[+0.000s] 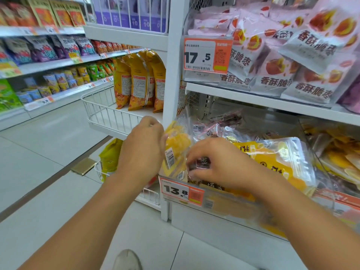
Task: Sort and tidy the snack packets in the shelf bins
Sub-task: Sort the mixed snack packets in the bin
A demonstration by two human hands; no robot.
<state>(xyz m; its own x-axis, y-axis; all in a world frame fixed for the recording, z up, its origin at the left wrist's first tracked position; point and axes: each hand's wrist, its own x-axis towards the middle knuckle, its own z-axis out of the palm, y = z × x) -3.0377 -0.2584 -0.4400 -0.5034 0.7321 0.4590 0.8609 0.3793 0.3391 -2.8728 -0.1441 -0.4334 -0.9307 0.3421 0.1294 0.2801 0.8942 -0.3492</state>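
Standing at a shop shelf, a person is seen from above with both bare arms stretched into a clear-fronted bin at about 3 o'clock from the view's centre. A yellow packet of dried fruit is held upright at the bin's left end, at 9 o'clock from the other packets, by the left hand; its fingers are curled round the packet's left edge. A small dark packet is pinched by the curled fingers of the right hand, just beside the yellow one. A larger yellow packet lies flat at 3 o'clock from the right hand. An orange price tag is fixed to the bin front at 6 o'clock from the hands.

Such packets are judged light, soft and crinkly, with slippery film. The sealed edges are judged the best hold, since the contents may crush.
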